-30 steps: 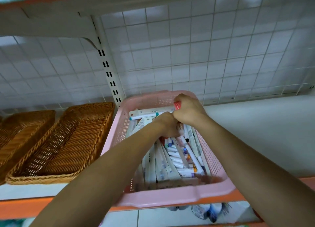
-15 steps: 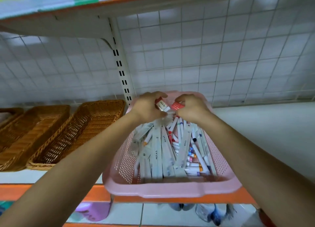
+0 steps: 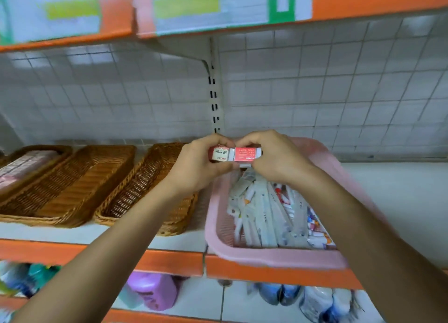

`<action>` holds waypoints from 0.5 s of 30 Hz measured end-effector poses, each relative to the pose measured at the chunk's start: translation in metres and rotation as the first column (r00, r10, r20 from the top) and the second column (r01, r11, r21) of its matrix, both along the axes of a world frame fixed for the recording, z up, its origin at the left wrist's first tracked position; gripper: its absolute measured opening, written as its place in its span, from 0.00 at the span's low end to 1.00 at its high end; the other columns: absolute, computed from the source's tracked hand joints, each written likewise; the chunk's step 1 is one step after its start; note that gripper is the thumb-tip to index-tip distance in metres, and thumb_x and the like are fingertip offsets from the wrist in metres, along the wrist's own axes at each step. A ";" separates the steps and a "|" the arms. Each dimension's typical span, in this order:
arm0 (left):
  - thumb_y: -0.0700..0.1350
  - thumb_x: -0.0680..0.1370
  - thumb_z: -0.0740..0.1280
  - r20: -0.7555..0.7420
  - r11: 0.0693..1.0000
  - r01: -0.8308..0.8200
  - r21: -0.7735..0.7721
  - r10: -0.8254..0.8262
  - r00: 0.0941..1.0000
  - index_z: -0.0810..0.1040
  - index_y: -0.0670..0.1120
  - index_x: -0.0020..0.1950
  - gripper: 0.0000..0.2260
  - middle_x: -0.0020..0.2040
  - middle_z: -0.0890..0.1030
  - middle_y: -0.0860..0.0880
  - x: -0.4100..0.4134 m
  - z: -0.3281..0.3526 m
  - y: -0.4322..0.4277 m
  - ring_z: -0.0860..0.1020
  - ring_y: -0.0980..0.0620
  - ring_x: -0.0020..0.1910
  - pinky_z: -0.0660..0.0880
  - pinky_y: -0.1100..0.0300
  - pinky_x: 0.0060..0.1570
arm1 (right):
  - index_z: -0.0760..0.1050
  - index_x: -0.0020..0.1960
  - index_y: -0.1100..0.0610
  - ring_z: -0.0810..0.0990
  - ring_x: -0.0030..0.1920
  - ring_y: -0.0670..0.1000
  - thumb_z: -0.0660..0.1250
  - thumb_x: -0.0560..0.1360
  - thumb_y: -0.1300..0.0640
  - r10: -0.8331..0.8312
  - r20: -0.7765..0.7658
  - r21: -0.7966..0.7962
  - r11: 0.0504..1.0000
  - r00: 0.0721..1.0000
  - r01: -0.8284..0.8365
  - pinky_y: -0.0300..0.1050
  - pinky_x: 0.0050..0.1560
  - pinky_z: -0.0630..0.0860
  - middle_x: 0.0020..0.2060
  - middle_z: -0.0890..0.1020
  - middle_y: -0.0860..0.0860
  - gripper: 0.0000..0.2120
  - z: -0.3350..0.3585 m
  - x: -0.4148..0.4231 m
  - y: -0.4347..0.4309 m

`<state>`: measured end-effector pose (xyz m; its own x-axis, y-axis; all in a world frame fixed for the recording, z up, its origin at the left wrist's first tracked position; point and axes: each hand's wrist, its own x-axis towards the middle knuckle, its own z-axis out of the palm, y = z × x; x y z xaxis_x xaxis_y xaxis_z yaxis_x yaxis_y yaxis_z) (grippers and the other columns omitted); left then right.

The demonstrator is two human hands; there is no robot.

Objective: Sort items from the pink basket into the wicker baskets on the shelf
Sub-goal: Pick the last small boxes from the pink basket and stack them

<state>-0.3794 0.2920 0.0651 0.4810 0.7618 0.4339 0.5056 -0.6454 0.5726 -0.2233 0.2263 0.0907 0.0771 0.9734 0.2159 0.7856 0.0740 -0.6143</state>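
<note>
Two small erasers, a white-and-red 2B eraser point(image 3: 221, 154) pinched by the left grip point(image 3: 194, 167) and a red-sleeved eraser point(image 3: 247, 154) pinched by the right grip point(image 3: 278, 160), meet end to end above the far end of the one pink basket point(image 3: 274, 258), beside three wicker baskets point(image 3: 106, 219) on the shelf point(image 3: 388, 201).

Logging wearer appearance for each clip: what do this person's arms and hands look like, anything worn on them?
Nothing worn shows. The left hand and right hand are bare, with no gloves or rings visible. The left arm and right arm are bare to the frame edge: no sleeve, watch or bracelet in view.
</note>
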 end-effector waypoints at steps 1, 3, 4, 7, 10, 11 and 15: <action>0.47 0.67 0.77 0.015 1.000 -0.005 0.002 0.005 1.000 0.78 0.57 0.47 0.14 0.41 0.81 0.58 -0.013 0.000 -0.002 0.75 0.62 0.37 0.70 0.68 0.38 | 0.80 0.54 0.47 0.79 0.51 0.50 0.66 0.70 0.65 0.003 -0.010 0.009 1.000 1.000 -0.003 0.43 0.50 0.75 0.51 0.82 0.47 0.18 -0.001 -0.012 0.001; 0.45 0.68 0.77 0.028 1.000 -0.025 -0.013 0.025 0.999 0.77 0.59 0.46 0.15 0.40 0.80 0.60 -0.044 0.000 -0.007 0.75 0.63 0.37 0.70 0.66 0.39 | 0.79 0.53 0.47 0.79 0.50 0.49 0.65 0.69 0.66 0.025 -0.040 0.012 1.000 0.999 -0.024 0.41 0.46 0.73 0.49 0.82 0.47 0.18 -0.002 -0.042 0.003; 0.45 0.68 0.77 0.029 0.999 -0.038 -0.028 0.039 0.999 0.76 0.60 0.46 0.15 0.40 0.80 0.60 -0.059 0.000 -0.009 0.75 0.63 0.37 0.70 0.66 0.40 | 0.79 0.53 0.47 0.78 0.49 0.49 0.66 0.69 0.66 0.039 -0.042 0.012 0.999 0.998 -0.039 0.40 0.45 0.72 0.48 0.82 0.47 0.18 -0.002 -0.057 0.003; 0.43 0.70 0.75 0.031 0.996 -0.061 -0.061 0.063 0.998 0.78 0.57 0.49 0.13 0.39 0.79 0.60 -0.112 -0.002 -0.013 0.74 0.63 0.36 0.69 0.67 0.38 | 0.79 0.54 0.47 0.78 0.50 0.48 0.68 0.71 0.62 0.088 -0.050 0.033 0.996 0.995 -0.087 0.40 0.46 0.71 0.48 0.81 0.46 0.15 -0.006 -0.107 0.004; 0.43 0.70 0.74 0.026 0.993 -0.093 -0.068 0.095 0.995 0.78 0.56 0.50 0.12 0.40 0.80 0.59 -0.165 -0.005 -0.017 0.75 0.62 0.36 0.70 0.66 0.38 | 0.79 0.54 0.46 0.78 0.51 0.48 0.68 0.72 0.59 0.129 -0.082 0.042 0.991 0.988 -0.126 0.42 0.50 0.73 0.50 0.82 0.46 0.13 -0.012 -0.157 0.006; 0.42 0.70 0.75 0.031 0.991 -0.111 -0.068 0.113 0.993 0.78 0.56 0.49 0.12 0.40 0.80 0.58 -0.183 -0.008 -0.018 0.75 0.61 0.37 0.71 0.65 0.39 | 0.78 0.54 0.46 0.78 0.51 0.48 0.68 0.73 0.59 0.146 -0.092 0.036 0.989 0.985 -0.143 0.43 0.49 0.73 0.50 0.82 0.46 0.13 -0.015 -0.173 0.008; 0.40 0.69 0.75 0.065 0.980 -0.156 -0.125 0.165 0.984 0.79 0.55 0.48 0.13 0.39 0.80 0.56 -0.246 -0.018 -0.020 0.77 0.57 0.35 0.77 0.56 0.40 | 0.77 0.57 0.48 0.78 0.49 0.47 0.68 0.73 0.59 0.176 -0.126 0.023 0.984 0.976 -0.174 0.39 0.43 0.71 0.51 0.81 0.46 0.14 -0.027 -0.234 0.016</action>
